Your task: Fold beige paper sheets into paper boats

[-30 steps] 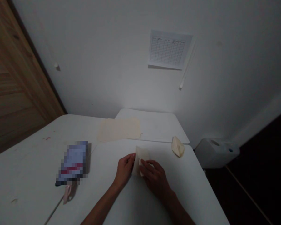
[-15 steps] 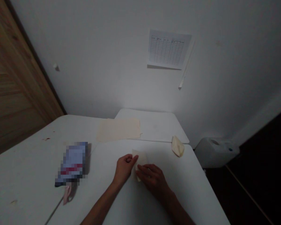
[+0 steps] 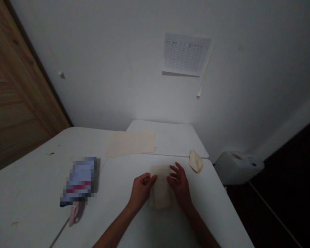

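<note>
A thin cream sheet (image 3: 161, 193), blurred and roughly rectangular, is between my two hands just above or on the white table; I cannot tell whether it is paper or pastry. My left hand (image 3: 142, 187) is closed, with thumb and bent fingers pinching its left edge. At the right edge, my right hand (image 3: 180, 184) has its fingers spread, the fingertips at or touching the sheet. A folded, pointed cream piece (image 3: 196, 161) lies to the right of that hand. Farther back on the left is a flat stack of larger cream sheets (image 3: 131, 142).
On the white table (image 3: 119, 220) at left lies a pixelated blue pouch-like item (image 3: 80, 179) with a pink loop (image 3: 73, 215). A white plastic container (image 3: 237, 168) stands beyond the right edge. A printed paper (image 3: 186, 55) hangs on the wall.
The small sheet has gone from a narrow shape to a wider one. My right hand has moved right and up from over it, fingers spreading; my left hand has shifted slightly right.
</note>
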`<state>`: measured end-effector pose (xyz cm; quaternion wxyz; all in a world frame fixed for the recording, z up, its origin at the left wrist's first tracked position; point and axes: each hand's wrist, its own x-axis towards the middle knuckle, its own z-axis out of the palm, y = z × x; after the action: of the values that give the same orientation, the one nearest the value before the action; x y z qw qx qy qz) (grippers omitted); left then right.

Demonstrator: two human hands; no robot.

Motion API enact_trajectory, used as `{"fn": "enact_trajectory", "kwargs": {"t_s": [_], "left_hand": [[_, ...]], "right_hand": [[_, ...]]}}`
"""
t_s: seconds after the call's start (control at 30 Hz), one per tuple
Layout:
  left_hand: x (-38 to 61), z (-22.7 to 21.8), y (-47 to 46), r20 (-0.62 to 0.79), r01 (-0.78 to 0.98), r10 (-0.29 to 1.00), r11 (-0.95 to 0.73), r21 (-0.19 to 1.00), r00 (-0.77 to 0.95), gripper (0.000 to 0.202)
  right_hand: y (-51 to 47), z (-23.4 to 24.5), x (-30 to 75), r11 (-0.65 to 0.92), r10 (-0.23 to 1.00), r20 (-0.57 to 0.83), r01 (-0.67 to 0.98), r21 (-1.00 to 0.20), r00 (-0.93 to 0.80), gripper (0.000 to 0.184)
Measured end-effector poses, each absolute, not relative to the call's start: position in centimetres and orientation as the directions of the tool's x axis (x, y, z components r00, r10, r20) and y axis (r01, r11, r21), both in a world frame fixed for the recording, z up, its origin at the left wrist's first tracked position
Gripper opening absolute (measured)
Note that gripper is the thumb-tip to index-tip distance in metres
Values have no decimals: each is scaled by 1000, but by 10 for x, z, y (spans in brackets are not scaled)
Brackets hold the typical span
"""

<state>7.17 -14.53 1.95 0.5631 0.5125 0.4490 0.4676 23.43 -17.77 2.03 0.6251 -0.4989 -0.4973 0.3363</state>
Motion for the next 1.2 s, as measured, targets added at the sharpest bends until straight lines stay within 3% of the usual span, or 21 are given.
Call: {"fn": "enact_trajectory", "kwargs": {"t_s": [0.1, 0.2, 0.6, 0.93, 1.2], "left_hand": [[76, 17, -150, 1, 2, 976, -2, 1000, 217, 43], [77, 17, -152, 34, 54, 973, -48, 997, 228, 42], [73, 28, -152, -20, -66, 993, 28, 997, 113, 41], [72, 29, -152, 19, 2, 996, -19, 1000, 85, 40], [68, 28, -151, 135, 118, 990, -138, 983, 29, 34]], "right_hand": [[-174, 21, 237, 88, 985, 60, -171, -981, 161, 81], [-176, 22, 238, -7, 989, -31, -160, -987, 147, 81], [-178, 26, 239, -20, 988, -27, -46, -999, 154, 68], [-179, 27, 238, -6, 990, -10, -25, -1000, 138, 63], [-180, 29, 238, 6, 991, 5, -2, -1000, 130, 59]]}}
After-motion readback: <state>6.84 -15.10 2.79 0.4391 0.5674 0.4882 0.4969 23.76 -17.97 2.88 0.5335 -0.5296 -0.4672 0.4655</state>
